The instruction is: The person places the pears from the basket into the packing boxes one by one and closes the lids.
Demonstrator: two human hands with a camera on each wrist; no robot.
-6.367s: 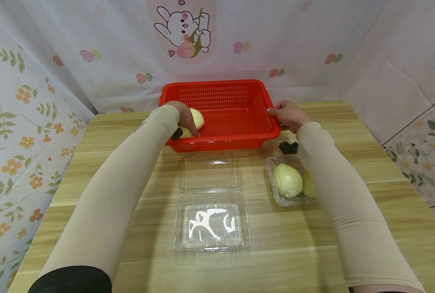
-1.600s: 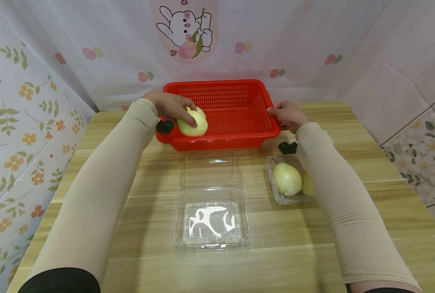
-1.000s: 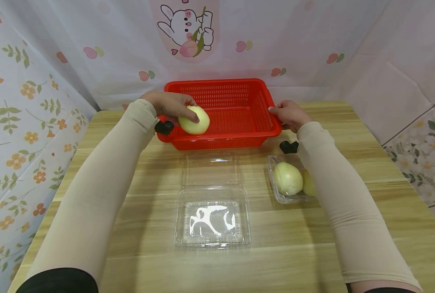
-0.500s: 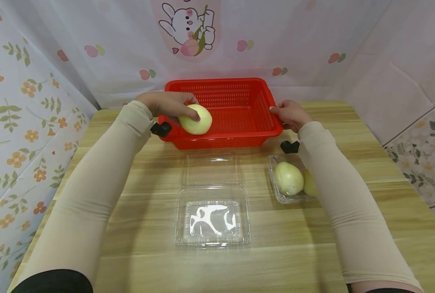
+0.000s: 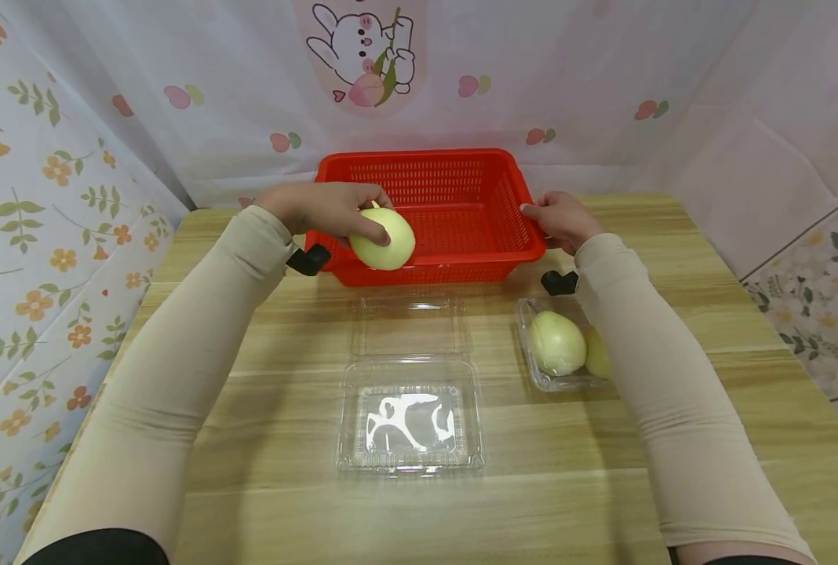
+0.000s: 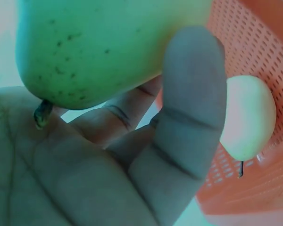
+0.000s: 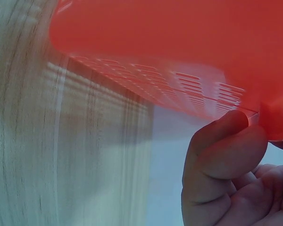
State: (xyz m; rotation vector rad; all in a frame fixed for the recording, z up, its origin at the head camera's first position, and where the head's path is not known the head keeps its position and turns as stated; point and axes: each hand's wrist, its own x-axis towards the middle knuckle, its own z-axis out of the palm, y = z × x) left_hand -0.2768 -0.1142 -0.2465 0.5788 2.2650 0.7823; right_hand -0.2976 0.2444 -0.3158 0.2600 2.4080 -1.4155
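My left hand [image 5: 327, 210] grips a pale yellow pear [image 5: 388, 245] over the front left part of the red plastic basket [image 5: 454, 271]. In the left wrist view, the fingers [image 6: 193, 80] curl around this pear, whose dark stem points at the palm. Another pear [image 6: 247, 117] lies inside the basket there; my hand and the held pear hide it in the head view. At the basket's right end, my right hand [image 5: 563, 220] grips the rim with the thumb on top. The right wrist view shows its curled fingers [image 7: 236, 155] under the rim.
An open clear plastic clamshell box [image 5: 348, 439] lies in front of the basket, its lid [image 5: 408, 326] folded back toward it. Right of it, a clear container [image 5: 532, 369] holds pears [image 5: 556, 344], partly hidden by my right sleeve. A patterned curtain [image 5: 249, 86] hangs behind the wooden table [image 5: 271, 486].
Earlier my left hand was reaching down into the basket among the pears. It has since lifted one pear and shifted slightly right and forward with it. The right hand stays on the rim.
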